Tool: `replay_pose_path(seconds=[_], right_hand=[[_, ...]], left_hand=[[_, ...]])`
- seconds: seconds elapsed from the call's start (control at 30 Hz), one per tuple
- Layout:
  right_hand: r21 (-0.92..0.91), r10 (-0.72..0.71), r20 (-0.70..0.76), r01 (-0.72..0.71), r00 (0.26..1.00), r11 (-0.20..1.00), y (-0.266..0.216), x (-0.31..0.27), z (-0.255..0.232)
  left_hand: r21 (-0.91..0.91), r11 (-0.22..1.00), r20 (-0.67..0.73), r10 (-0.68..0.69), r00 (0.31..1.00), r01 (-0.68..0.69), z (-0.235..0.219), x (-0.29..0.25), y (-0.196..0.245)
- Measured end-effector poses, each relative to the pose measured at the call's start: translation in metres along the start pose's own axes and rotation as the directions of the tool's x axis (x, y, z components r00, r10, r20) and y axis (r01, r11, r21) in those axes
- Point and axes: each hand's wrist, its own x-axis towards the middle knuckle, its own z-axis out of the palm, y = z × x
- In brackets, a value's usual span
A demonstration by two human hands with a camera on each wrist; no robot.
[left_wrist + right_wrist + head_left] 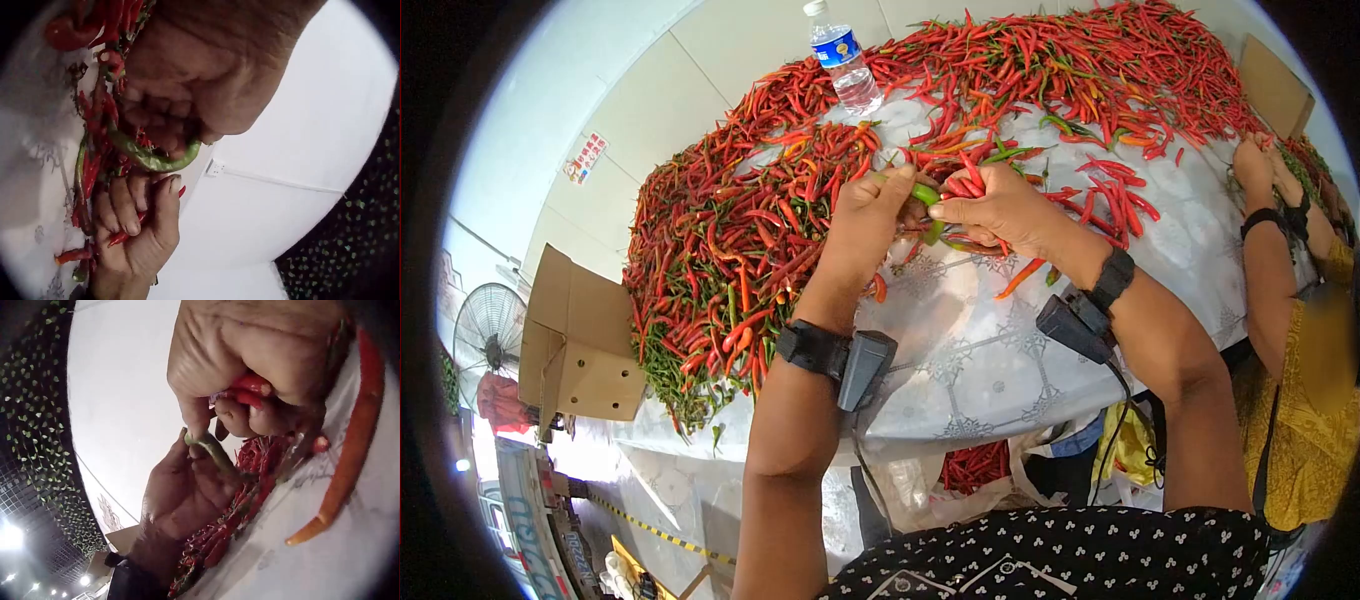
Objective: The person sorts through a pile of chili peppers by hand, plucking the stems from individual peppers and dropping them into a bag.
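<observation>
Above the near part of the table, my left hand (865,220) pinches a curved green chili pepper (156,164) near one end between thumb and fingers. My right hand (1012,212) is close beside it, curled round a few red chili peppers (250,387) whose cut-looking ends show in the right wrist view. The right thumb tip is at the green pepper's end in that view. Below and around the hands lie loose red chilies, with an orange-red chili (350,450) near the right hand.
A large heap of red chilies (750,225) covers the left and back of the table (960,350), with a smaller pile (1118,195) at right. A water bottle (845,60) stands among them. A cardboard box (585,345) is at left. Another person's hands (1265,170) work at right.
</observation>
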Motion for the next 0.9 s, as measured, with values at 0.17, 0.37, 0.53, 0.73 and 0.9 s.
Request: replay_pose_path(seconds=[0.17,0.37,0.53,0.73,0.9], right_hand=[[-0.027,-0.035,-0.021,0.035,0.999,0.999,-0.005,-0.003,0.010],[0.106,0.055,0.043,-0.059,0.998,0.993,0.004,0.003,-0.007],[0.196,0.076,-0.060,-0.063,0.995,0.979,-0.002,0.001,-0.002],[0.170,0.062,-0.092,-0.046,0.994,0.984,-0.002,0.004,-0.004],[0.146,0.036,-0.054,-0.028,0.998,0.989,-0.005,0.002,-0.002]], left_hand=[[0.857,0.496,-0.054,0.353,0.934,-0.138,-0.005,0.000,-0.002],[0.413,0.672,0.130,0.625,0.770,-0.615,-0.003,0.000,0.007],[0.426,0.754,0.120,0.500,0.858,-0.499,-0.011,-0.011,0.016],[0.949,0.168,-0.057,0.923,0.380,-0.266,-0.101,-0.086,0.114],[0.878,-0.131,0.091,0.990,0.108,0.460,-0.234,-0.165,0.201]])
